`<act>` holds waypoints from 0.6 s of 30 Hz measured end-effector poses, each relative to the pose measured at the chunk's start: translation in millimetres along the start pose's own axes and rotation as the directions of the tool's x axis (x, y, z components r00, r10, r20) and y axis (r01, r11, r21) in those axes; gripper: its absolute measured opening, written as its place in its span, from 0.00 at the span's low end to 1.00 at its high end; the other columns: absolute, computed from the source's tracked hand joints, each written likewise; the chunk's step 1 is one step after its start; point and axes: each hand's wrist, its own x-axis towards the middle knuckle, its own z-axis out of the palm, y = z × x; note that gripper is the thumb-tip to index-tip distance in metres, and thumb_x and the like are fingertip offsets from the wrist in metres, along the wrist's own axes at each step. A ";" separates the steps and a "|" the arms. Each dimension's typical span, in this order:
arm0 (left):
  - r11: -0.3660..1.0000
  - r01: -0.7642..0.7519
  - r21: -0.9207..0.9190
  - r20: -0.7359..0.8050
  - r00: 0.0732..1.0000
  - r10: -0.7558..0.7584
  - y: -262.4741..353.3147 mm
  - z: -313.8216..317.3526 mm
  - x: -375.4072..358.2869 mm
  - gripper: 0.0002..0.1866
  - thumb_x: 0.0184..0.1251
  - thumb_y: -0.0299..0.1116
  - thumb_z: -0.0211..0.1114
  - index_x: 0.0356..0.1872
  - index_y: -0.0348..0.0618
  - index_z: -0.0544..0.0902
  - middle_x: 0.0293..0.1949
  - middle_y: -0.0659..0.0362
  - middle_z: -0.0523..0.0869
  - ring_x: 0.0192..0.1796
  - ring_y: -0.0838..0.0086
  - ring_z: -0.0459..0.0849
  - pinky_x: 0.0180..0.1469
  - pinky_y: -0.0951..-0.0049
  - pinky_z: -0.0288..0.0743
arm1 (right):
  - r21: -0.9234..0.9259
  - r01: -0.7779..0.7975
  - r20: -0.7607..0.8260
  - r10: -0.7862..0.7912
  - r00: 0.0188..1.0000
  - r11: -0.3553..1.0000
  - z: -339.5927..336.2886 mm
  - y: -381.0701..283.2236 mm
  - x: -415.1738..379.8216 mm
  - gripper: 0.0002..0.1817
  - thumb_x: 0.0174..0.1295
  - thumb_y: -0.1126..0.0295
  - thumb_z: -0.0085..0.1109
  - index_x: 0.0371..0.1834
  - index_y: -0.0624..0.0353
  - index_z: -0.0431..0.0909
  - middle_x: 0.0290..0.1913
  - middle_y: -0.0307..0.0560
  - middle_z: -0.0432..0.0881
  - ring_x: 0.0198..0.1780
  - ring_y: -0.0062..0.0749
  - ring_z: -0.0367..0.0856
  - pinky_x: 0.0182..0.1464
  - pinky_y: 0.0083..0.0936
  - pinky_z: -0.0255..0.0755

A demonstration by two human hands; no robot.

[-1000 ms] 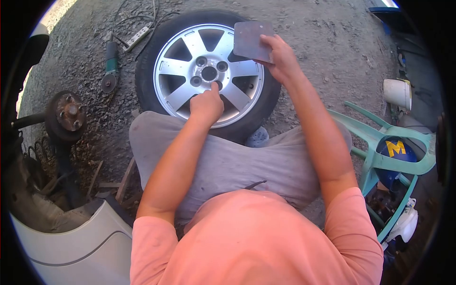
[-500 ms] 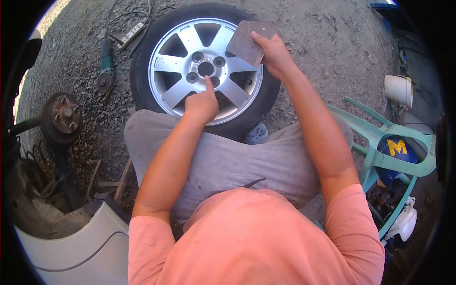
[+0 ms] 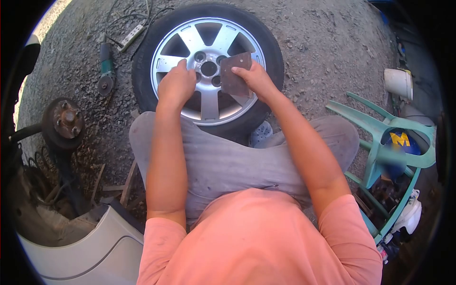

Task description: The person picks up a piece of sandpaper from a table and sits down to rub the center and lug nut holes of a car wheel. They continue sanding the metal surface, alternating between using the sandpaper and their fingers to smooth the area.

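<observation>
Flat brown plate (image 3: 233, 82) over alloy wheel (image 3: 209, 107) | right hand (image 3: 257, 80): thumb and fingers closed on its edge — probably leaving its face exposed | left hand (image 3: 176, 86): partly curled above spokes (image 3: 168, 63), hold unclear | alloy wheel face-up — likely for access

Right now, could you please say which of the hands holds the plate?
The right hand, its thumb lying on the plate; the left hand, over the wheel, holds no plate.

I can't see the parts of the wheel (image 3: 208, 86) beneath the left hand (image 3: 176, 85) and the right hand's (image 3: 259, 80) flat plate (image 3: 232, 82); well right of both, the green chair (image 3: 375, 154) is partly blurred.
</observation>
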 end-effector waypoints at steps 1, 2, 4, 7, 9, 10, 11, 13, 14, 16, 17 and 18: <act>0.996 0.047 -0.079 -0.080 0.995 -0.053 -7.0 -11.4 1.4 0.31 0.77 0.46 0.53 0.75 0.41 0.75 0.63 0.42 0.87 0.66 0.46 0.84 0.69 0.53 0.75 | -0.133 0.034 0.034 -0.030 0.999 0.991 -3.2 8.1 7.6 0.17 0.68 0.68 0.68 0.57 0.63 0.84 0.51 0.48 0.91 0.53 0.34 0.88 0.58 0.32 0.80; 0.983 0.086 -0.159 -0.154 0.982 -0.111 -16.0 -18.5 4.0 0.32 0.77 0.47 0.53 0.75 0.41 0.75 0.64 0.42 0.86 0.67 0.47 0.83 0.71 0.53 0.73 | -0.260 0.072 0.072 -0.055 0.996 0.963 -7.8 15.9 14.5 0.18 0.67 0.68 0.68 0.58 0.63 0.84 0.51 0.49 0.91 0.53 0.34 0.88 0.58 0.32 0.80; 0.956 0.138 -0.259 -0.173 0.967 -0.187 -38.8 -22.6 14.5 0.32 0.76 0.49 0.54 0.75 0.43 0.75 0.64 0.42 0.86 0.68 0.47 0.83 0.71 0.54 0.73 | -0.384 0.031 0.134 0.022 0.991 0.923 -13.7 -12.9 17.0 0.21 0.65 0.66 0.69 0.59 0.63 0.83 0.51 0.51 0.91 0.56 0.36 0.89 0.59 0.33 0.80; 0.936 0.159 -0.315 -0.174 0.960 -0.221 -44.9 -22.4 18.7 0.32 0.76 0.50 0.55 0.75 0.44 0.76 0.63 0.43 0.87 0.67 0.48 0.84 0.70 0.54 0.73 | -0.470 0.028 0.183 0.066 0.981 0.882 -11.5 -38.5 22.8 0.22 0.64 0.65 0.68 0.60 0.62 0.83 0.51 0.52 0.91 0.54 0.40 0.89 0.58 0.34 0.80; 0.929 0.150 -0.337 -0.171 0.961 -0.217 -47.0 -21.4 20.3 0.32 0.75 0.51 0.56 0.74 0.45 0.77 0.62 0.44 0.88 0.66 0.49 0.85 0.70 0.55 0.74 | -0.575 0.148 0.260 0.008 0.966 0.805 -3.6 -25.2 31.1 0.22 0.64 0.65 0.67 0.60 0.61 0.82 0.51 0.52 0.91 0.54 0.42 0.89 0.58 0.34 0.80; 0.923 0.142 -0.358 -0.170 0.962 -0.214 -47.9 -19.4 23.0 0.32 0.75 0.51 0.57 0.74 0.45 0.78 0.61 0.44 0.88 0.66 0.50 0.85 0.69 0.55 0.74 | -0.594 0.175 0.271 -0.009 0.962 0.786 -2.5 -20.8 33.8 0.22 0.65 0.66 0.67 0.61 0.61 0.82 0.51 0.52 0.91 0.53 0.41 0.90 0.57 0.34 0.80; 0.916 0.132 -0.379 -0.169 0.963 -0.209 -48.1 -17.6 26.1 0.31 0.75 0.51 0.58 0.73 0.45 0.78 0.61 0.44 0.88 0.65 0.50 0.86 0.69 0.55 0.74 | -0.612 0.201 0.281 -0.027 0.959 0.765 -2.9 -16.6 36.3 0.22 0.66 0.66 0.67 0.62 0.62 0.82 0.51 0.51 0.91 0.51 0.40 0.90 0.56 0.34 0.81; 0.892 0.118 -0.437 -0.185 0.958 -0.218 -50.5 -15.0 31.0 0.31 0.75 0.51 0.59 0.72 0.44 0.79 0.60 0.45 0.89 0.64 0.51 0.86 0.68 0.56 0.75 | -0.638 0.168 0.258 0.004 0.966 0.751 -4.5 -30.2 32.7 0.21 0.67 0.67 0.66 0.62 0.62 0.81 0.51 0.51 0.91 0.51 0.39 0.90 0.56 0.34 0.81; 0.879 0.111 -0.465 -0.193 0.956 -0.223 -52.0 -13.7 33.0 0.31 0.75 0.51 0.59 0.72 0.44 0.79 0.59 0.45 0.89 0.64 0.51 0.87 0.68 0.57 0.75 | -0.541 0.101 0.229 0.031 0.973 0.835 -5.8 -36.1 31.8 0.21 0.66 0.66 0.66 0.61 0.62 0.82 0.51 0.52 0.91 0.52 0.42 0.90 0.57 0.35 0.80; 0.874 0.110 -0.474 -0.192 0.956 -0.224 -52.0 -11.3 36.2 0.31 0.75 0.51 0.59 0.72 0.44 0.80 0.59 0.45 0.89 0.63 0.52 0.87 0.67 0.57 0.76 | -0.313 -0.032 0.179 0.092 0.980 0.949 -11.0 -41.4 35.3 0.22 0.64 0.65 0.67 0.59 0.62 0.83 0.52 0.56 0.91 0.55 0.47 0.89 0.59 0.36 0.79; 0.871 0.111 -0.479 -0.191 0.955 -0.227 -52.5 -10.0 36.7 0.31 0.75 0.51 0.59 0.72 0.43 0.80 0.59 0.45 0.89 0.63 0.52 0.87 0.67 0.58 0.76 | -0.425 0.057 0.203 0.034 0.979 0.903 -11.3 -21.5 46.4 0.21 0.64 0.64 0.67 0.59 0.62 0.83 0.52 0.55 0.91 0.53 0.46 0.90 0.57 0.35 0.80; 0.875 0.122 -0.469 -0.182 0.956 -0.230 -52.7 -9.4 38.1 0.31 0.75 0.51 0.59 0.71 0.43 0.80 0.59 0.45 0.89 0.63 0.52 0.87 0.67 0.58 0.76 | -0.602 0.221 0.281 -0.056 0.958 0.767 -2.4 -5.9 43.9 0.20 0.64 0.63 0.68 0.57 0.61 0.84 0.51 0.53 0.92 0.50 0.42 0.91 0.54 0.33 0.82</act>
